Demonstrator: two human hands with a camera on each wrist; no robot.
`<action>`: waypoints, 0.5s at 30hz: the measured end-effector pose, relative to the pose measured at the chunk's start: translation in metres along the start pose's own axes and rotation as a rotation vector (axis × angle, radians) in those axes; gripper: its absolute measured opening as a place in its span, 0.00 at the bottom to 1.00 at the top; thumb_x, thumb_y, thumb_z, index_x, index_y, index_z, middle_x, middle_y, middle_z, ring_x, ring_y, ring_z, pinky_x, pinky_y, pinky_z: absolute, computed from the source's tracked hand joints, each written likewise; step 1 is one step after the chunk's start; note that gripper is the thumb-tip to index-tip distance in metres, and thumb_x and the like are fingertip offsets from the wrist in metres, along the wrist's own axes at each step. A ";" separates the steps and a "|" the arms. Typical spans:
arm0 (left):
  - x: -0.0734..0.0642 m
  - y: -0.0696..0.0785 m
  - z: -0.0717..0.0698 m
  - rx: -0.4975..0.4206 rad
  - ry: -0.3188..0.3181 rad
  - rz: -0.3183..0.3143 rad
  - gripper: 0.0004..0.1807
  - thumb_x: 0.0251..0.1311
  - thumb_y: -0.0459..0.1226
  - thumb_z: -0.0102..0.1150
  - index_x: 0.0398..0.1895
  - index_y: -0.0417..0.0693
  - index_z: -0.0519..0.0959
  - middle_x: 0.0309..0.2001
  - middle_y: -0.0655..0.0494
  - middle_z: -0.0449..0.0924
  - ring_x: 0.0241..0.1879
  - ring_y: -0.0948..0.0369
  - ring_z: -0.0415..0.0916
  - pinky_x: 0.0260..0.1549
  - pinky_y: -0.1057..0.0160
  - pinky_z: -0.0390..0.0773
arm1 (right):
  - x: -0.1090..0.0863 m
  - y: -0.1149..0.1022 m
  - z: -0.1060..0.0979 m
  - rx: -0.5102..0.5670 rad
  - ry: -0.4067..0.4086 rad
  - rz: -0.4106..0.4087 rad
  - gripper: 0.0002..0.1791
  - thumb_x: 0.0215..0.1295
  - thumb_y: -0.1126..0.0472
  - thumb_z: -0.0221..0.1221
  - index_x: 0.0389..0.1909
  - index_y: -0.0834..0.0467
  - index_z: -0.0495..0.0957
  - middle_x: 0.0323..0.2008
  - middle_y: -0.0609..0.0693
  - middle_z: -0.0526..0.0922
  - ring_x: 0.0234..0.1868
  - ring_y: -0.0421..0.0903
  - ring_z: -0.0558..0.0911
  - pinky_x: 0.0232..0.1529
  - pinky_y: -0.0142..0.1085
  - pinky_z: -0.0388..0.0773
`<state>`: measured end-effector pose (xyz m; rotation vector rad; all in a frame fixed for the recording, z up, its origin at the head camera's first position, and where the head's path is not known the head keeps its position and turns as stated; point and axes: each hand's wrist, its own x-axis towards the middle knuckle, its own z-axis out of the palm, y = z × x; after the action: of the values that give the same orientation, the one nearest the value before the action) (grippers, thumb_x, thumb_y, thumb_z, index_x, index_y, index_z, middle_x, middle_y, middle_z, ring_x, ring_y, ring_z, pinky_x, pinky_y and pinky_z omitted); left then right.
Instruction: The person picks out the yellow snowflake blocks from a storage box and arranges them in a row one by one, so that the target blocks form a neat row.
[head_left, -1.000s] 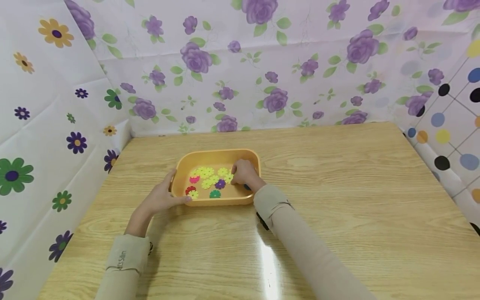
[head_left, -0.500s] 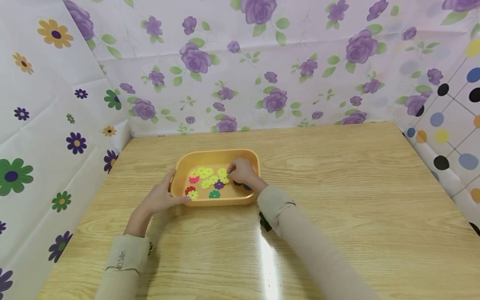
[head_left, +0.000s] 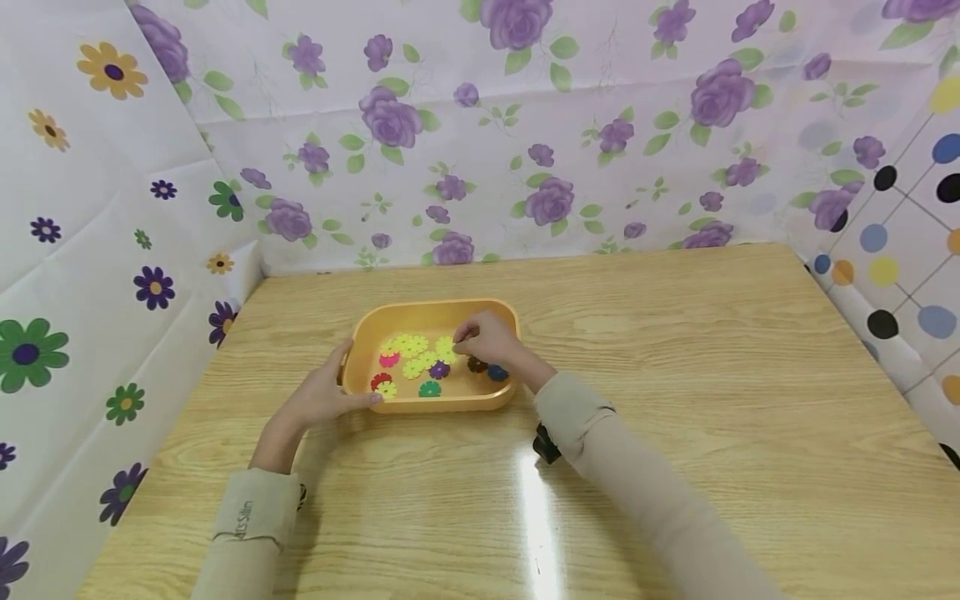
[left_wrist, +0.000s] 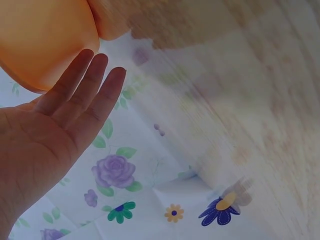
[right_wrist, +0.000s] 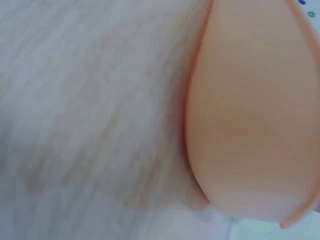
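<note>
In the head view my left hand (head_left: 322, 398) rests against the left end of a yellow-orange plastic tray (head_left: 435, 405), its thumb along the near rim. Straight fingers of that hand lie on the tray's outer wall in the left wrist view. Inside the tray, my right hand (head_left: 489, 340) pinches the edge of a yellow flower-shaped disc (head_left: 446, 350) between thumb and fingertips. More yellow discs (head_left: 406, 344) lie left of it. Around them are purple (head_left: 439, 369), green (head_left: 430, 389), pink (head_left: 389, 359), red (head_left: 380, 381), brown (head_left: 477, 365) and blue discs (head_left: 497, 373).
The tray sits on a wood-grain table (head_left: 675, 375). A white sheet with purple roses (head_left: 551, 200) hangs behind it, and a flowered sheet (head_left: 153, 287) stands on the left. A small black device (head_left: 546, 444) sits at my right wrist.
My right hand has shifted slightly left from the tray's right part, and its forearm has swung right, uncovering the brown and blue discs. A yellow disc moved with the fingertips. My left hand stays put.
</note>
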<state>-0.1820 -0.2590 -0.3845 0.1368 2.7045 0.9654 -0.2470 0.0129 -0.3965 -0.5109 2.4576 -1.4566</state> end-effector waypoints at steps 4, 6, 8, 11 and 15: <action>0.000 0.000 0.000 -0.004 0.000 0.000 0.59 0.46 0.51 0.67 0.71 0.42 0.38 0.58 0.32 0.64 0.54 0.43 0.67 0.52 0.45 0.67 | -0.004 -0.002 -0.010 0.031 -0.003 -0.021 0.03 0.55 0.67 0.61 0.30 0.64 0.80 0.29 0.53 0.81 0.29 0.44 0.78 0.30 0.32 0.75; 0.000 0.000 -0.001 -0.003 0.000 0.000 0.59 0.46 0.50 0.67 0.71 0.42 0.38 0.58 0.32 0.64 0.53 0.43 0.67 0.52 0.45 0.67 | -0.006 -0.002 -0.014 0.012 -0.001 -0.033 0.03 0.55 0.67 0.61 0.29 0.63 0.81 0.29 0.52 0.81 0.29 0.43 0.78 0.31 0.31 0.74; 0.000 0.000 -0.001 0.000 0.001 0.003 0.59 0.46 0.50 0.67 0.71 0.41 0.38 0.58 0.31 0.64 0.53 0.43 0.67 0.51 0.45 0.67 | -0.007 -0.002 -0.018 -0.002 0.000 -0.040 0.03 0.55 0.67 0.61 0.29 0.63 0.81 0.28 0.51 0.81 0.29 0.44 0.78 0.31 0.31 0.74; 0.000 0.000 0.000 0.003 0.005 0.007 0.59 0.45 0.50 0.68 0.71 0.41 0.38 0.57 0.31 0.64 0.53 0.43 0.68 0.51 0.46 0.68 | -0.011 -0.003 -0.024 -0.003 -0.001 -0.032 0.03 0.55 0.67 0.61 0.29 0.63 0.81 0.27 0.51 0.81 0.29 0.45 0.78 0.31 0.31 0.74; 0.001 -0.001 0.000 0.004 0.009 0.014 0.59 0.45 0.50 0.68 0.71 0.41 0.38 0.57 0.31 0.64 0.53 0.43 0.68 0.51 0.45 0.68 | -0.016 -0.005 -0.031 0.020 -0.006 -0.006 0.04 0.55 0.67 0.61 0.30 0.64 0.80 0.27 0.51 0.80 0.30 0.47 0.78 0.28 0.31 0.73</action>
<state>-0.1832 -0.2592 -0.3857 0.1522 2.7170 0.9670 -0.2429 0.0421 -0.3771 -0.5182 2.4368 -1.4783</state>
